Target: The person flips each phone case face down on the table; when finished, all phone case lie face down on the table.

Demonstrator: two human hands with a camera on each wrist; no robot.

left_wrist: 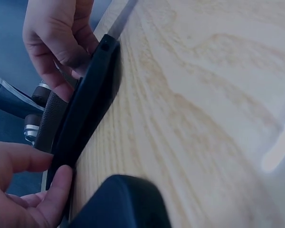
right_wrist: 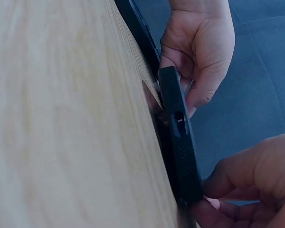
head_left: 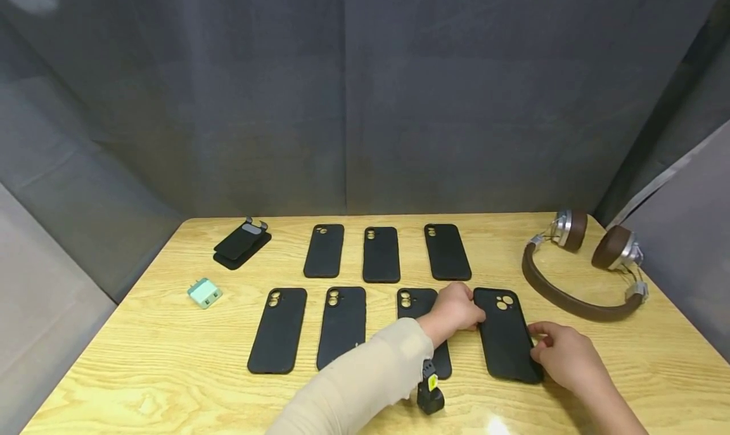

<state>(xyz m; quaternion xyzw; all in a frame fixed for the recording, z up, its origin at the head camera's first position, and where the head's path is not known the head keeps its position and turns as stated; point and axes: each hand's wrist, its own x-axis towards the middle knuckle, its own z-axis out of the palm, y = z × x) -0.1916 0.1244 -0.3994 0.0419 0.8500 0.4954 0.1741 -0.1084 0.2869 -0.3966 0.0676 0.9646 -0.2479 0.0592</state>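
Note:
A black phone case (head_left: 506, 337) lies at the right end of the front row, its inner side seemingly facing up and its camera cutouts at the far right corner. My left hand (head_left: 453, 311) pinches its left edge near the far end. On the opposite edge, nearer to me, my right hand (head_left: 564, 352) pinches it between thumb and fingers. Both wrist views show this case (left_wrist: 88, 102) (right_wrist: 180, 137) between the two hands, lifted slightly off the table along part of its edge. My left forearm partly covers the neighbouring phone case (head_left: 416, 303).
Two more phone cases (head_left: 277, 330) (head_left: 344, 321) lie in the front row on the wooden table (head_left: 171, 359). Three others (head_left: 324, 251) (head_left: 381, 254) (head_left: 447, 251) form a back row. Brown headphones (head_left: 576, 302) rest at right. A mint charger (head_left: 204, 292) and black folding stand (head_left: 242, 241) sit left.

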